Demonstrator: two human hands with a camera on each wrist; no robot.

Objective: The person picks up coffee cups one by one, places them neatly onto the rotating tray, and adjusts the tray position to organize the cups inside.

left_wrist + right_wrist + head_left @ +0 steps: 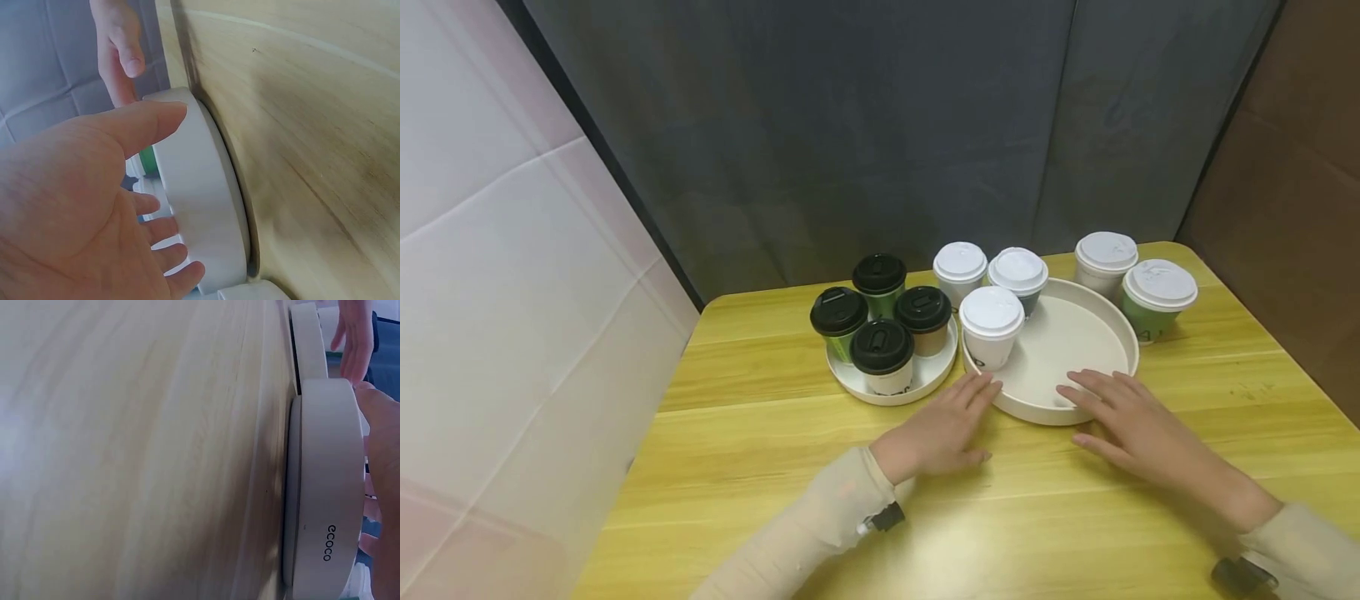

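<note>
The left hand (940, 429) is released, its fingers extended with a slight bend and the thumb set apart from them. It lies at the near left part of the large round tray (1075, 342), fingertips by the rim and just short of the front white-lidded cup (992, 329). In the left wrist view the thumb crosses in front of the tray's outer wall while the four fingertips lie along its upper edge, with small gaps between them; whether they actually touch it, I cannot tell.

The right hand (1138, 425) is likewise released, with fingers loosely extended over the near right rim and the thumb lower, outside the wall. It grasps nothing; contact with the rim cannot be made out for certain.

The large tray sits on the tabletop (760, 467) in front of both hands, and its wall bears the lettering "ecoco" (329, 542). The front white-lidded cup stands upright inside it, at the left. Two more white-lidded cups (960, 263) are behind that one; their bases are partly hidden. Beyond the tray's right side stand another pair of white-lidded cups (1159, 292), the nearer with a green body. To the left, a smaller round tray (887, 401) carries four black-lidded cups (882, 348).
</note>
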